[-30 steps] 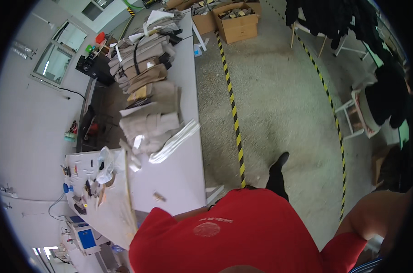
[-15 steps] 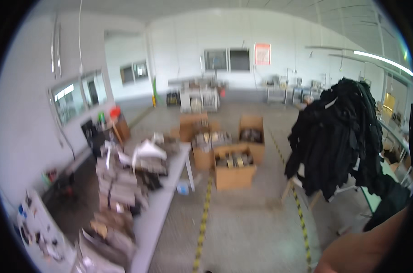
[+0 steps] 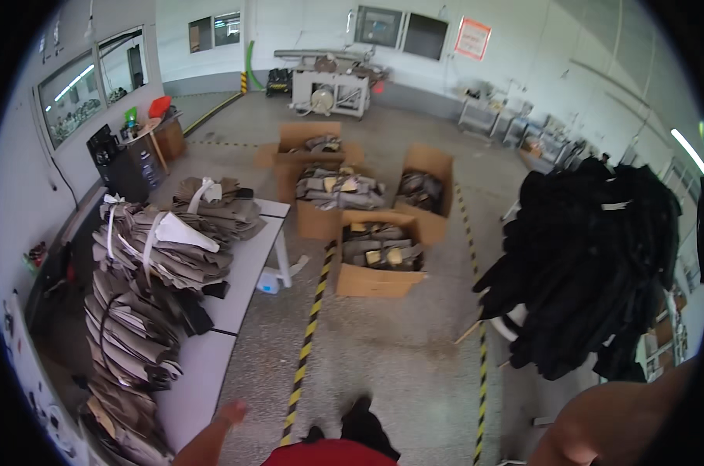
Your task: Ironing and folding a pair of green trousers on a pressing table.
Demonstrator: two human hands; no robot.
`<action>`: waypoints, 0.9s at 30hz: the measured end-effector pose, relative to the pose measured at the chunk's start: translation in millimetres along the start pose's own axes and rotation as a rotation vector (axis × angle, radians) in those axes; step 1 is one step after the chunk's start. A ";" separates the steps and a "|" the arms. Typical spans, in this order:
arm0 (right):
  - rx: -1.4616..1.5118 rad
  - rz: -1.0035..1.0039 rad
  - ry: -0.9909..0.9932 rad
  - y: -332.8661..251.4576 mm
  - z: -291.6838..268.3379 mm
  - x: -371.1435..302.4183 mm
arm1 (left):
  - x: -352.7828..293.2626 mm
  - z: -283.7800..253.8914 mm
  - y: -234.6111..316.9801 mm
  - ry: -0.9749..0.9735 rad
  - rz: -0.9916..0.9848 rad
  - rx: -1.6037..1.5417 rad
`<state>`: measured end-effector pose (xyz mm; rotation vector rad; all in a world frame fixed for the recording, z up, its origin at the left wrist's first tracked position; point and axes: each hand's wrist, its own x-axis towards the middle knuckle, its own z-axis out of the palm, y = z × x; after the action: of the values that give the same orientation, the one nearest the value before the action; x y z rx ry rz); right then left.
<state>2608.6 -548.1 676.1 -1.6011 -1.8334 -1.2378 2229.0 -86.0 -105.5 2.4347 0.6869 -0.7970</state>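
Observation:
My left hand [image 3: 233, 412] hangs low at the bottom of the view, apart from the long white table [image 3: 221, 342] at its left. It is small and blurred, and its fingers do not show clearly. Bundles of grey-brown cut fabric [image 3: 127, 334], some bound with white strips, lie along that table. My bare right arm [image 3: 616, 423] is bent at the lower right corner; its hand is out of view. Beyond that arm, a large heap of black garments [image 3: 593, 264] hangs beside the walkway.
Open cardboard boxes [image 3: 381, 284] holding fabric bundles stand ahead on the floor. Yellow-and-black tape lines [image 3: 305, 349] run along both sides of the walkway. A white machine [image 3: 330, 92] stands near the back wall. A small white-and-blue container [image 3: 268, 281] sits by the table leg.
The view has tilted down and come sharper. My left forearm and hand, red clothing and dark shoes have come into sight. My right arm is still at the lower right.

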 end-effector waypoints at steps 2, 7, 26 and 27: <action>0.087 0.031 -0.005 53.6 43.0 -4.4 | 18.8 -109.3 64.9 0.225 -0.123 -0.398; 0.276 0.091 0.120 173.5 171.5 -28.6 | 153.7 -190.7 101.4 0.779 0.427 -0.302; 0.741 1.144 -1.071 414.7 788.2 -246.7 | 344.6 -502.0 269.3 0.346 -0.225 -1.082; 0.587 0.792 -1.216 414.4 810.5 -293.1 | 362.9 -527.2 275.4 0.331 -0.169 -0.997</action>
<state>3267.4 -75.5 169.1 -2.4632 -1.4536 0.7297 2856.2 121.5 116.0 1.5924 1.0924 -0.0251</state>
